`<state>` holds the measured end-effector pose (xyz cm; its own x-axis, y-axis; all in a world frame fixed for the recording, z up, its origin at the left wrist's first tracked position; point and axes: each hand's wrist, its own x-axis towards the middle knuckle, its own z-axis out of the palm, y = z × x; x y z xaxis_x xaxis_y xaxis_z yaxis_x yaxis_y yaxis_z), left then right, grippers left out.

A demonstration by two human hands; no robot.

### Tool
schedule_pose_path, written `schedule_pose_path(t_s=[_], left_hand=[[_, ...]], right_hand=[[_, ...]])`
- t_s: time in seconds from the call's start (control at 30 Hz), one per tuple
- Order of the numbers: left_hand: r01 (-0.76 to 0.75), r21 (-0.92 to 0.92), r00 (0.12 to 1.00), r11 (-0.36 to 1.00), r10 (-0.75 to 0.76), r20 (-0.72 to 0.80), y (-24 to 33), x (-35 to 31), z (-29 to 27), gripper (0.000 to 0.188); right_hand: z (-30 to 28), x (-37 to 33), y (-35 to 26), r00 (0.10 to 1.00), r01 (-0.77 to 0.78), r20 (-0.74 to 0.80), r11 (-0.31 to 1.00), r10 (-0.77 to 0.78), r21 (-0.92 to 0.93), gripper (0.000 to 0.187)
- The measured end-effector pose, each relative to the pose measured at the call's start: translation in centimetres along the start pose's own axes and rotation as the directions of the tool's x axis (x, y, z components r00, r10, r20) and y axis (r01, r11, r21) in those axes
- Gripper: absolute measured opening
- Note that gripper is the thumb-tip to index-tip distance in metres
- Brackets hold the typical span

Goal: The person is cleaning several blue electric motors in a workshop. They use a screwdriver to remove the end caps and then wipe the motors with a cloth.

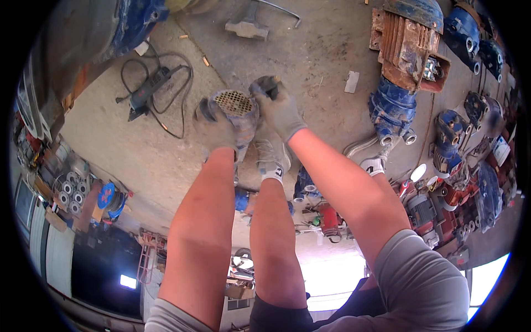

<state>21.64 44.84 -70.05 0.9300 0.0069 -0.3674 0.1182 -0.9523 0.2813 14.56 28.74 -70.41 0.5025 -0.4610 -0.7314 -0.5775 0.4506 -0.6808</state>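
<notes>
Worker at a motor point(245, 123), which stands on the concrete floor point(315, 91) between the hands, its round grille point(234, 103) facing up. The gloved left hand point(214, 128) curls around the motor's left side; the gloved right hand point(281, 108) is bent at the opposite rim, its exact grip impossible to tell. The step appears to be steadying the motor; moving it would call for firm hold on both sides. One shoe point(270, 150) crowds its right side. A corded grinder point(148, 89) lies left, a hammer point(247, 29) beyond, a rusty machine point(399, 47) right.
</notes>
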Motion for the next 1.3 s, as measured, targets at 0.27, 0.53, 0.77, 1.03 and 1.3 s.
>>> schedule_pose_path(t_s=[0.27,0.53,0.77,1.03,1.3], left_hand=[[0.016,-0.017,1.000,1.000,-0.016,0.025,1.1,0.3,-0.7,0.056],[0.021,-0.027,0.999,0.999,-0.020,0.034,1.6,0.5,-0.7,0.058],[0.012,0.013,0.999,1.000,-0.012,0.030,-0.2,0.1,-0.4,0.058],[-0.024,0.024,1.000,0.999,0.024,0.015,0.5,0.3,-0.6,0.058],[-0.038,0.037,0.999,0.999,0.038,0.016,-0.2,0.3,-0.2,0.059]], right_hand=[[-0.1,0.1,-0.8,0.930,0.298,0.294,0.921,-0.221,-0.250,0.032],[6.9,10.6,-3.8,0.952,0.009,0.218,0.694,0.213,-0.720,0.041],[3.8,7.0,-4.6,0.984,-0.101,0.095,0.916,0.148,-0.387,0.038],[-1.4,-1.2,1.5,0.990,-0.077,0.131,0.973,0.049,0.219,0.024],[-0.1,1.7,-1.8,0.887,0.359,0.418,0.864,-0.198,-0.353,0.036]])
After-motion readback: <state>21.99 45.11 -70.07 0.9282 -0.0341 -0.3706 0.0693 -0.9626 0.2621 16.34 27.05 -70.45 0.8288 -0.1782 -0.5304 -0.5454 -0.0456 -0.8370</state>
